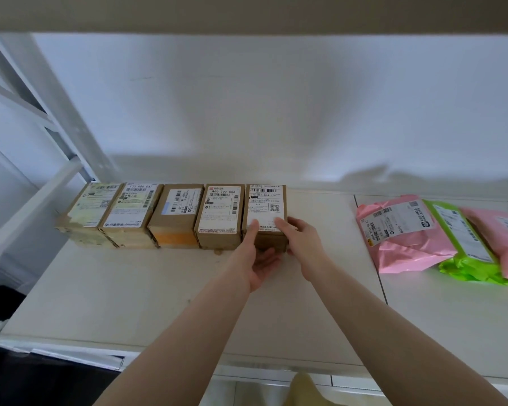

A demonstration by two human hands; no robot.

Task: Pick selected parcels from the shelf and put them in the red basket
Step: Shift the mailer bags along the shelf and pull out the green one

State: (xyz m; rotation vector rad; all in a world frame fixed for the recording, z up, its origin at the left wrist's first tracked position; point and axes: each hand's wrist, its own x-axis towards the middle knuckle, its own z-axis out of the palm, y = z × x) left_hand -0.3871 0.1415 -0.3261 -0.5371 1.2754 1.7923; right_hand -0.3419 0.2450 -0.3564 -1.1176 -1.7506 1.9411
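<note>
Head view: both hands grip the rightmost brown box [266,213] of a row of five on the white shelf [129,288], just above centre. The left hand [254,260] cups its front lower edge, thumb on the label; the right hand [301,241] curls round its right side. At 3 o'clock lie pink mailer bags [405,230] and a green one [464,244].

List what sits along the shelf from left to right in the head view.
Yellow-taped box → box labelled 133 → box with orange tape → box labelled 866 303 666 → box held by both hands → pink mailer → green mailer → second pink mailer.
</note>
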